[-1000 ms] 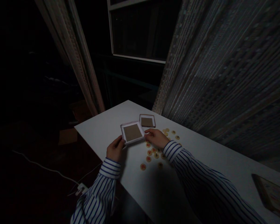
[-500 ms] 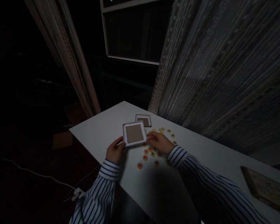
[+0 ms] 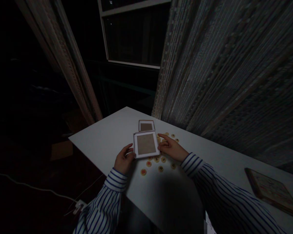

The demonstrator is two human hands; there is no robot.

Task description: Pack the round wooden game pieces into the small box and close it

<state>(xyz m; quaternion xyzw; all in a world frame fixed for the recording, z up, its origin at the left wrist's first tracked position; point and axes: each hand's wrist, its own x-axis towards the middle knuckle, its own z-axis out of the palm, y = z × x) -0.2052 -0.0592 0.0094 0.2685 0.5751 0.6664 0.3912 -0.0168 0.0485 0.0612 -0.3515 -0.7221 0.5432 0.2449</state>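
Between my two hands is a shallow square box (image 3: 146,144) with a white rim and a grey-brown panel inside, its inner side facing me. My left hand (image 3: 123,159) grips its lower left corner with the thumb at the front. At the right edge, my right hand (image 3: 172,148) holds it with curled fingers, the index finger stretched along the upper corner. Behind it a second shallow box (image 3: 146,125) lies on the table. Round Chinese chess pieces (image 3: 160,169) with red or dark characters lie scattered below and to the right; the held box hides some.
The white table (image 3: 100,133) has its far corner near the window (image 3: 134,39). A flat, wooden-edged patterned board or case (image 3: 273,191) lies at the right. Stringy curtains (image 3: 210,65) hang behind the table. A white cable with a plug (image 3: 80,206) is at lower left.
The held box has moved slightly right and down in the picture, now covering more of the chess pieces. My right index finger has stretched out. The view has also shifted a little.
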